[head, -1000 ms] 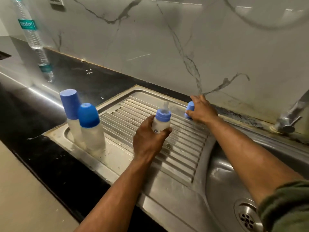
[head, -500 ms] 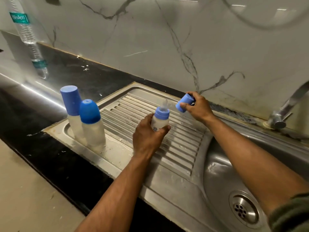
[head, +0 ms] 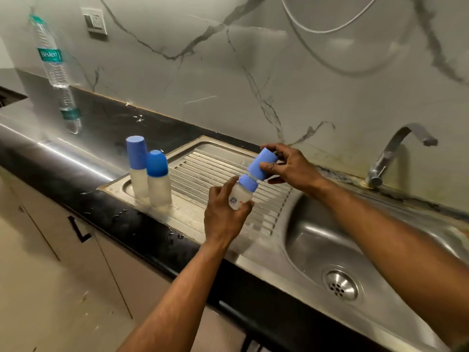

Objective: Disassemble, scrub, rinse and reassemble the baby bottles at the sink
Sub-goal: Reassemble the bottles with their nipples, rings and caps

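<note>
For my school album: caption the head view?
Left hand holds baby bottle; right hand lowers blue cap onto it.

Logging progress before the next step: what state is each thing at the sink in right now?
Small bottle: held in left hand, collar on, uncapped.
Blue cap: gripped by right hand, tilted just above the bottle.
Two capped bottles: upright on drainboard.
Tap: no water visible.
Water bottle: upright.
</note>
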